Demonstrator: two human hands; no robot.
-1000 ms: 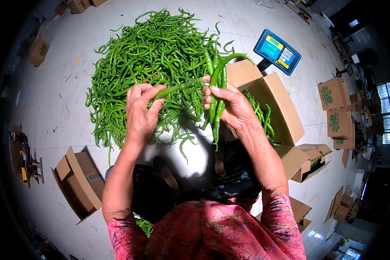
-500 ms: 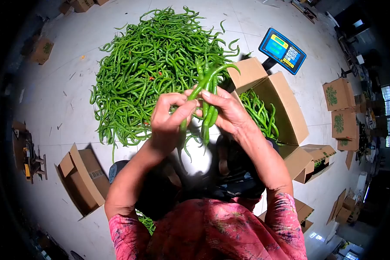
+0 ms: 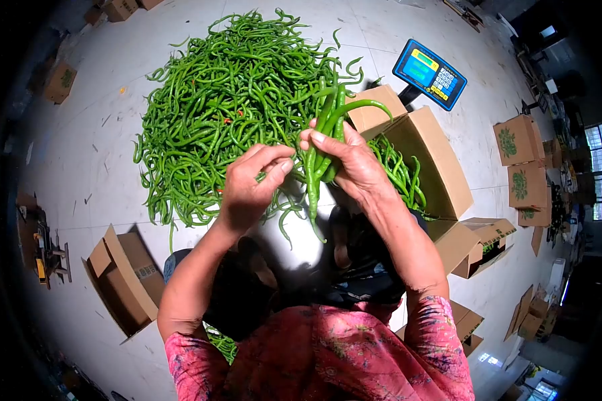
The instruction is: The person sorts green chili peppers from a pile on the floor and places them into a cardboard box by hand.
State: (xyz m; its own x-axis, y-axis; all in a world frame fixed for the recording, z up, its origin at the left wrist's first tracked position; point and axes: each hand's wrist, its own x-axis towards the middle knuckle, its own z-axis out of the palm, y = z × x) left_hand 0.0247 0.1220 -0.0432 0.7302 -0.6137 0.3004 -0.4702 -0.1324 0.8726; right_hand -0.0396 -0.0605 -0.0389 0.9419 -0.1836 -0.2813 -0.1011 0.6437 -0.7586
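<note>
In my right hand (image 3: pixel 354 160) is a bunch of several long green chili peppers (image 3: pixel 326 130), pinned by the thumb across their middles. One curved pepper in it sticks out to the right, and another points down. My left hand (image 3: pixel 251 184) is beside the bunch on its left, thumb and forefinger pinched together. A bit of green shows between those fingers, but whether they hold it I cannot make out. Beyond both hands spreads a large heap of green chili peppers (image 3: pixel 221 100) on the floor, with a few red spots in it.
An open cardboard box (image 3: pixel 441 164) holding green peppers stands at the right, by a scale display (image 3: pixel 429 73). Another open box (image 3: pixel 124 281) sits at the left. More boxes (image 3: pixel 518 140) are stacked far right. Loose peppers (image 3: pixel 222 344) lie by my left side.
The curved pepper that was between both hands is now in the bunch in my right hand. My left hand has drawn apart from the bunch, and the bunch has shifted slightly right.
</note>
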